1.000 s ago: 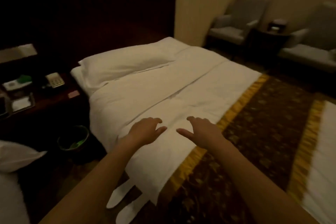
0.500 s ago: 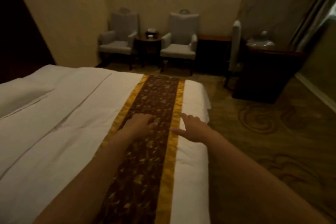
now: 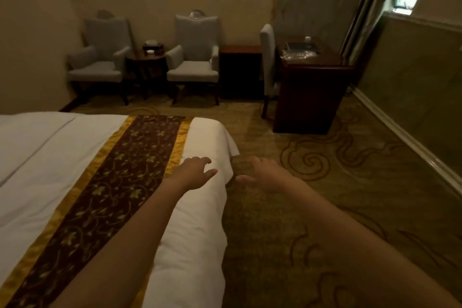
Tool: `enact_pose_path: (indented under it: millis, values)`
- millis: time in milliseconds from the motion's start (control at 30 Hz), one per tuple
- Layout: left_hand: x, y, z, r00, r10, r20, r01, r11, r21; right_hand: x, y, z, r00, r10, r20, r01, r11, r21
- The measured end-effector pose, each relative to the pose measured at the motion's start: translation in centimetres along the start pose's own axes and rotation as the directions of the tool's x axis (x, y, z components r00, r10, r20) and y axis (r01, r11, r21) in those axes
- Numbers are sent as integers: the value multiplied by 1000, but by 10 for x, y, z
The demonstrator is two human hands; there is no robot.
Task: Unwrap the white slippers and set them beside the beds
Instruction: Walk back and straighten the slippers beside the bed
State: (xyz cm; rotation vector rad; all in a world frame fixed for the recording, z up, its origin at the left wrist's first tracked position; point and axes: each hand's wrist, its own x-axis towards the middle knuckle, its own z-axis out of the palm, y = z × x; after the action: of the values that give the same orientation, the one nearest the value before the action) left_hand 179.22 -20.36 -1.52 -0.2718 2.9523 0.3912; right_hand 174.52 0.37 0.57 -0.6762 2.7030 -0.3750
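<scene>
We are holding our left hand [image 3: 193, 174] and right hand [image 3: 265, 172] open, empty; slippers, unseen, probably handle light and soft.

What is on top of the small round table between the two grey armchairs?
On the round table stands a dark box with something white on top and a small white object in front. What the box holds cannot be seen.
</scene>
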Motion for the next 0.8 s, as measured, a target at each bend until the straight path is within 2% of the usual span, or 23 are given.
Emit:
enact_pose_path:
  millis: [200, 533, 800]
  values:
    - [108, 33, 5, 1000, -23, 14, 23, 999, -29, 94, 53, -35, 1000, -13, 19, 13, 1000, 4]
    - [346, 47, -23, 992, -117, -45, 110, 984, -142, 337, 130, -112, 997, -33, 69, 34, 999, -18]
    - [535, 31, -63, 983, -182, -30, 177, 975, -135, 531, 160, -180, 993, -102, 60, 104, 994, -17]
